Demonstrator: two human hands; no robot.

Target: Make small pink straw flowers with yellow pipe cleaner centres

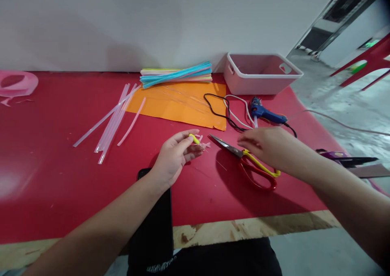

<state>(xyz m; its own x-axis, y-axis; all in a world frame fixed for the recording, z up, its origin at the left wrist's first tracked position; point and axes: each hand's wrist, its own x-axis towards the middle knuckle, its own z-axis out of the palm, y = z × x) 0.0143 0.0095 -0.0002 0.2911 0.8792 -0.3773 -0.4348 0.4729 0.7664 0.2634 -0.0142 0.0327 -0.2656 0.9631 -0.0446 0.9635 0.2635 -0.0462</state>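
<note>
My left hand (175,156) is closed in a pinch on a small yellow piece (194,139) that looks like a short bent bit of pipe cleaner. Just beyond the fingertips, small pink scraps (206,145) lie on the red tabletop. Over the scissors (257,170) hovers my right hand (258,142), its fingers loosely bent and apart, with nothing visible in them. The scissors have one yellow and one red handle, and their tips point to the upper left. Beyond my right hand rests a blue glue gun (268,115) with a translucent glue stick near it.
Pastel pipe cleaners (176,74) are bundled at the back, by an orange sheet (183,109). Translucent glue sticks (111,125) and a curved pink strip (132,121) lie left. A pink bin (258,85) stands back right. A black phone (155,223) overhangs the front edge.
</note>
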